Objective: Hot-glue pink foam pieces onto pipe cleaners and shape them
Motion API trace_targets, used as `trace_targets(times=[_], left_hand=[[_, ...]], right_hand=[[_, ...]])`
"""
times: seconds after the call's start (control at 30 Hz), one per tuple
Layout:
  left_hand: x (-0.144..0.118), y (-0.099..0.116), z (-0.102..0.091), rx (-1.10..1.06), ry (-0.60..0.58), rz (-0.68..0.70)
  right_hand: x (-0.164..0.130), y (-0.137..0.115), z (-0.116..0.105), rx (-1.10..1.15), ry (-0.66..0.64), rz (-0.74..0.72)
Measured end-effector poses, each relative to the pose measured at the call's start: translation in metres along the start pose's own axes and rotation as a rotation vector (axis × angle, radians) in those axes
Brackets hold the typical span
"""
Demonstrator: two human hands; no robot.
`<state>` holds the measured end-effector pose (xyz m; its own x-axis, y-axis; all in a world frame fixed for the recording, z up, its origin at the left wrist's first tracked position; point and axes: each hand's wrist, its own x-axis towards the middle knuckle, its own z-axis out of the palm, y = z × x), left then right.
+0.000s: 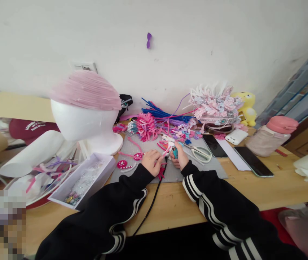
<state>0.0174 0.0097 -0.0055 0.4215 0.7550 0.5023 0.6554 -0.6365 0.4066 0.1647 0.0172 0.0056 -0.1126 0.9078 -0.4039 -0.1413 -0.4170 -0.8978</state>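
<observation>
Both forearms extend forward over the grey mat (213, 169). The right hand (179, 157) is clamped around the glue gun (170, 143), nozzle pointing left. The left hand (151, 161) has its fingers closed on a pink craft piece (161, 169), just beside the nozzle.

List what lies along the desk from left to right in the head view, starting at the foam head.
foam head with pink cap → left hand → right hand holding the glue gun → white scissors → dark phone → white power bank → second phone → pink-lidded jar
</observation>
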Motion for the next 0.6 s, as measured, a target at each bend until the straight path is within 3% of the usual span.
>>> trace_targets(times=[0.6], left_hand=[[0.0005,0.0008,-0.0024,-0.102,0.011,0.075]], right_hand=[[0.0002,-0.0032,-0.0013,0.03,-0.035,0.034]])
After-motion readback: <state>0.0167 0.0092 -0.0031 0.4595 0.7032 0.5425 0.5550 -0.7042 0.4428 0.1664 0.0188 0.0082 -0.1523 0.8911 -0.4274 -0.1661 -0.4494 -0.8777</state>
